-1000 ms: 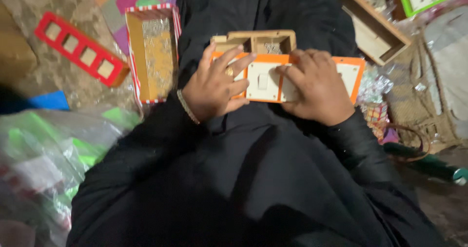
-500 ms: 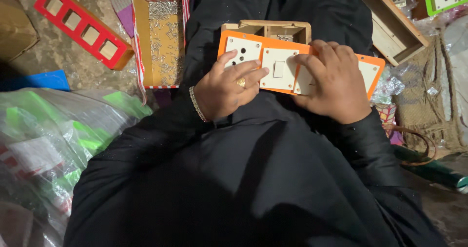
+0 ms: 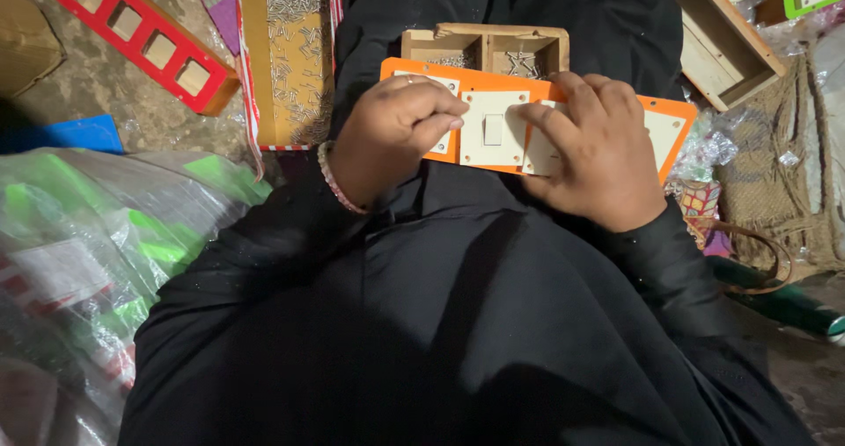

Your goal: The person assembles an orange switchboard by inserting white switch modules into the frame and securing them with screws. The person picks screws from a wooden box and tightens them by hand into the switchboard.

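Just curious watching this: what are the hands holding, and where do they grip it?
Both hands hold the orange switch plate: left hand on its left end, right hand over the right-middle.

A flat orange rectangular switch plate (image 3: 678, 120) lies across the black-clad lap. It carries white square modules, 1 central rocker switch (image 3: 494, 129) facing up.

Single head-worn view, which looked steeply down from close above at the person's lap; the left hand (image 3: 387, 138) and right hand (image 3: 594, 151) filled the upper centre, floor clutter at the edges.
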